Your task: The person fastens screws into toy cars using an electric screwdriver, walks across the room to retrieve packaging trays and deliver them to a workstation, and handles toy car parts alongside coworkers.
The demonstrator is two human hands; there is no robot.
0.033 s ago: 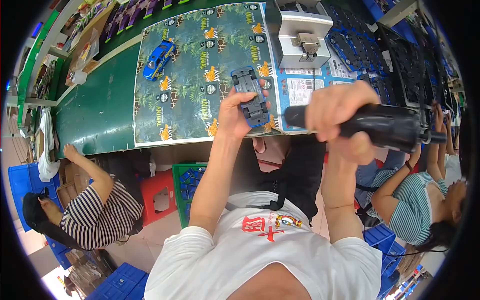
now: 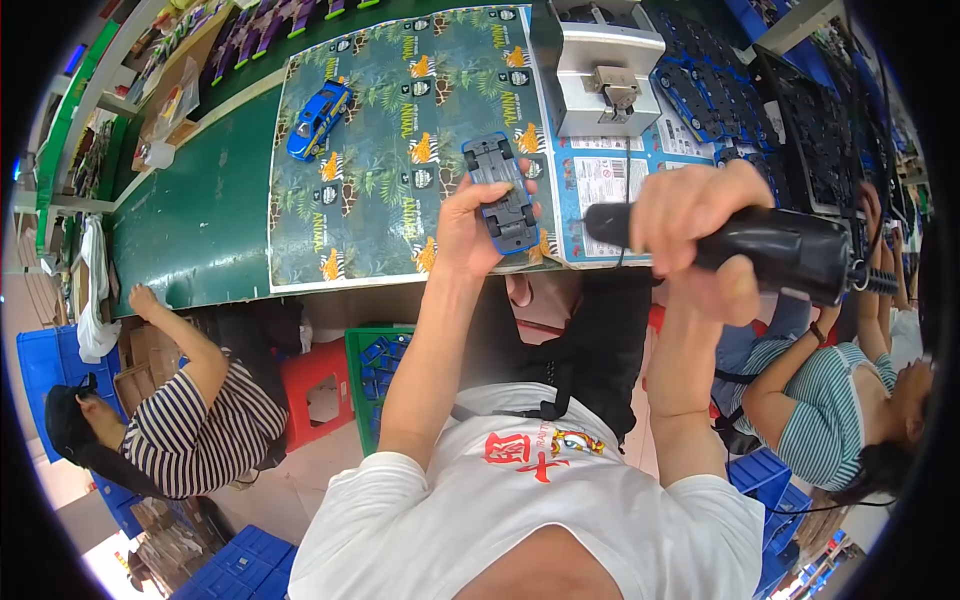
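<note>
Hands: 2, both full. L hand (image 2: 466, 228) has its grip closed round 1 upturned toy car (image 2: 503, 195), thumb across the dark chassis, wheels up, held above the bench nr its front edge. R hand (image 2: 705, 215), a bit blurred, has its grip wrapped round 1 blk power driver (image 2: 790, 250), coiled cord at the tail, nose pointing L twd the car, nr but not touching.

One more blue car (image 2: 318, 120) sits wheels-down, far L on the patterned sheet (image 2: 375, 200). Metal fixture (image 2: 580, 95) w/ latch: 1, behind the R hand. Car pcs (image 2: 700, 100) to its R: many, overlapping, can't count.

Surface: green bench (image 2: 200, 240), bare on the L, animal-print sheet mid, white/blue printed sheet (image 2: 600, 182) under the fixture.

Room: 1 co-worker (image 2: 215, 430) on L, striped top, and 1 more (image 2: 835, 410) on R, also stripes. Below bench, L side: 1 red stool (image 2: 318, 385), 1 green crate (image 2: 353, 370) w/ blue pcs inside; blue crates (image 2: 240, 565) lower L.
</note>
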